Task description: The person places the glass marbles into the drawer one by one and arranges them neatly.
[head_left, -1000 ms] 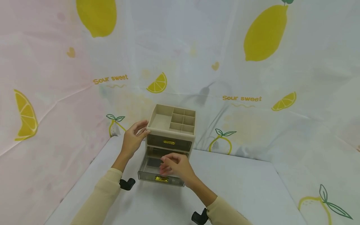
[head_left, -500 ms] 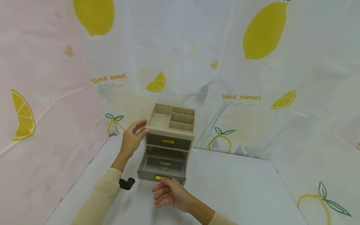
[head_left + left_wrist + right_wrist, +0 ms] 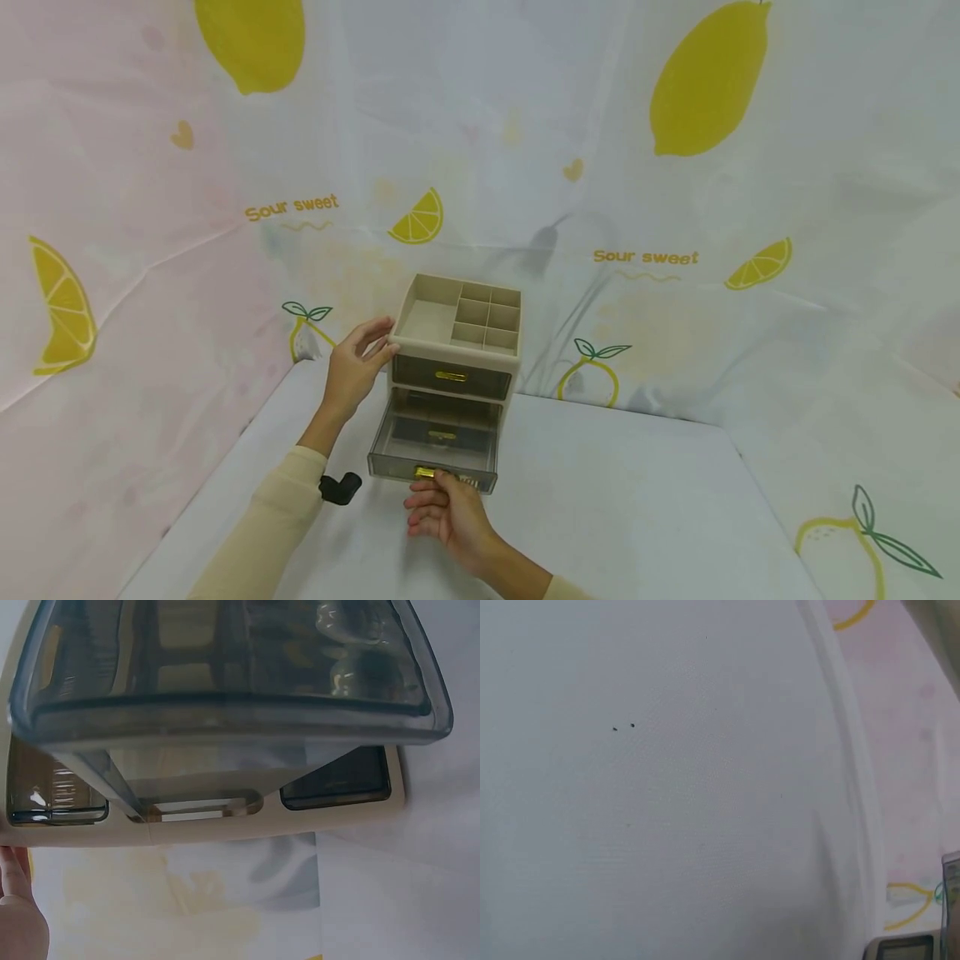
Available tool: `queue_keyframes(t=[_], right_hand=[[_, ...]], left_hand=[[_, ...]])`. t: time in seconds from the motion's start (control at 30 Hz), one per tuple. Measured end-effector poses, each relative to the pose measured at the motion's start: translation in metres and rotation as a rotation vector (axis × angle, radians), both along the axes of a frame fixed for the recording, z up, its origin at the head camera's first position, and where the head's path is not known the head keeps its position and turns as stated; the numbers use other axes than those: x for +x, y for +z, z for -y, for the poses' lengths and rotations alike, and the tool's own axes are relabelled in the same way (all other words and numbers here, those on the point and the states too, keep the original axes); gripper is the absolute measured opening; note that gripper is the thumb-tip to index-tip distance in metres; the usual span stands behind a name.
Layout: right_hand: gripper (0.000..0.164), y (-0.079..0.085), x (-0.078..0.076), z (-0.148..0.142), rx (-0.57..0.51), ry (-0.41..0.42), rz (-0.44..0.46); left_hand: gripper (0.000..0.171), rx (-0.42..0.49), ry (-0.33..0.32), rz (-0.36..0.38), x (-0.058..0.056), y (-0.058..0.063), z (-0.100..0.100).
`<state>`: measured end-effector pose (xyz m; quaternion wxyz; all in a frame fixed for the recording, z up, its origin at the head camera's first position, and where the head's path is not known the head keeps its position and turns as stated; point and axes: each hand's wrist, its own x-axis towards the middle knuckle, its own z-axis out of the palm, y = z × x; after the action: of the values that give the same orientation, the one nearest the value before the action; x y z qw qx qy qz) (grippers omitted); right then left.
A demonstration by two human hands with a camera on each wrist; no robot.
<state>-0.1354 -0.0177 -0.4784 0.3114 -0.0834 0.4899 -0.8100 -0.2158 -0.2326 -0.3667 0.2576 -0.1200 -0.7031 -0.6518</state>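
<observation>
1. A beige drawer organizer (image 3: 456,350) stands on the white-covered desk (image 3: 637,508), towards its back edge and left of the middle, close to the lemon-print backdrop (image 3: 675,208)
2. Its top is an open tray split into one large compartment and several small ones
3. The upper smoky drawer (image 3: 452,377) sits pushed in, gold handle showing
4. The lower drawer (image 3: 435,450) stands pulled well out towards the desk's front edge
5. The left hand (image 3: 352,371) rests against the organizer's left side near its top rim, fingers fairly straight and spread, not wrapped round anything
6. The right hand (image 3: 450,517) is at the front of the lower drawer, fingers curled, fingertips at the gold handle (image 3: 424,473); whether they pinch it or merely touch it cannot be told
7. From the left wrist view, the pulled-out drawer (image 3: 225,675) fills the frame from below, and a bit of the hand shows at the lower left corner
8. The right wrist view shows only the white desk cover (image 3: 667,787) and a strip of backdrop
</observation>
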Motion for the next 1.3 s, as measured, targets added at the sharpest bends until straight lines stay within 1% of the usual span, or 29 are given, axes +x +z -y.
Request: queue_keyframes(t=[0.1,0.23,0.5,0.67,0.9,1.07,1.3], right_hand=[[0.041,0.002,0.001,0.001,0.005,-0.017,-0.008],[0.042,0.003,0.0,0.001,0.006,-0.014,-0.017],[0.039,0.004,-0.012,0.004,0.019,-0.051,-0.002],[0.038,0.006,-0.025,0.005,0.034,-0.088,-0.036],[0.038,0.009,-0.045,0.012,0.049,-0.135,-0.092],[0.036,0.008,-0.061,0.018,0.057,-0.184,-0.106],[0.035,0.005,-0.08,0.018,0.066,-0.194,-0.109]], left_hand=[[0.048,-0.001,0.0,-0.005,0.0,0.0,0.0],[0.048,-0.008,0.006,-0.012,0.0,0.0,0.0],[0.048,0.016,0.008,0.008,-0.001,-0.001,-0.002],[0.048,0.011,0.013,0.008,-0.004,-0.004,-0.002],[0.048,0.017,0.027,-0.026,-0.019,-0.021,0.007],[0.049,0.016,0.032,-0.037,-0.02,-0.022,0.008],[0.048,0.02,0.036,-0.03,-0.021,-0.023,0.006]])
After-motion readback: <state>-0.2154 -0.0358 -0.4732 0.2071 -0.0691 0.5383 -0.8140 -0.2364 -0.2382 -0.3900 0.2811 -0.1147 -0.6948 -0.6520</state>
